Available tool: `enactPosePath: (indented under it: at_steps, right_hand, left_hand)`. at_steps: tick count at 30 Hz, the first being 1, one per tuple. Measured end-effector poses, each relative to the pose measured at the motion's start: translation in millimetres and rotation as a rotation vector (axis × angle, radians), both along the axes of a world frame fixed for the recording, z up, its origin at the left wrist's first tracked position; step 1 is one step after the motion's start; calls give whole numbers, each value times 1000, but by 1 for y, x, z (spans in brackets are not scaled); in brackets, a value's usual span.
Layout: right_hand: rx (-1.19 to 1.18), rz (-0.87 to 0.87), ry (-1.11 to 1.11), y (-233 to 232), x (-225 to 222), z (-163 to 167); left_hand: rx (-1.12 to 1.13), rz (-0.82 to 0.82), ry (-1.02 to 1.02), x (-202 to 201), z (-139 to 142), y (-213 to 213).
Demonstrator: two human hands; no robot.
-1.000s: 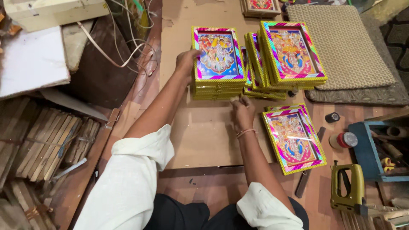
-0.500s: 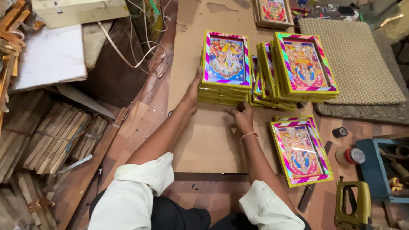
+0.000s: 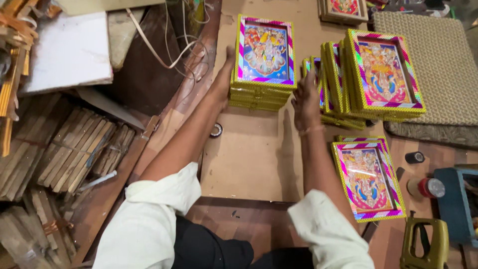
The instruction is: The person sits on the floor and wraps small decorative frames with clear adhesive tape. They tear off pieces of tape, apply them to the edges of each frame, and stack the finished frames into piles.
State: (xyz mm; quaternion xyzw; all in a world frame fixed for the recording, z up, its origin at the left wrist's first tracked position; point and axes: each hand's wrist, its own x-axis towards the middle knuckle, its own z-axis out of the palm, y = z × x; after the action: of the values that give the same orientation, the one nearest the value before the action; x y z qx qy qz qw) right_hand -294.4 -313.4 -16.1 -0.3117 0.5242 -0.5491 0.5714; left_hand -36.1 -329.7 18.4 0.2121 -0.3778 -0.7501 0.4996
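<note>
Near edge: I see a green tool (image 3: 423, 246) at the near right, and two picture frames (image 3: 367, 179) lying flat just left of it.
Board: the pale board (image 3: 251, 164) runs from near me to the far end; a small dark ring (image 3: 216, 130) sits by its left edge.
Left side: bundles of wood strips (image 3: 59, 154) lie well apart from the work, with a white sheet (image 3: 67, 52) farther off.
Left hand: my left hand (image 3: 225, 74) lies flat and open against the left side of the stack of frames (image 3: 263, 62), gripping nothing.
Right hand: my right hand (image 3: 304, 97) has its fingers spread wide and presses the stack's near right corner.
Stack: it stands on the far middle of the board, face up.
Right pile: a leaning pile of frames (image 3: 368, 79) sits just right of the stack, partly on a woven mat (image 3: 443, 65).
Doing it well: I judge both palms should push evenly, keeping the edges flush and the top frame from sliding toward the leaning pile.
</note>
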Motion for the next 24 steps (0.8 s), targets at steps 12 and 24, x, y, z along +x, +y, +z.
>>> enactPosePath:
  at_steps: [12, 24]
  right_hand:
    - [-51, 127, -6, 9, 30, 45]
    - [-53, -997, -24, 272, -209, 5]
  left_hand:
    - [229, 258, -342, -9, 7, -9]
    - [-424, 260, -918, -221, -50, 165]
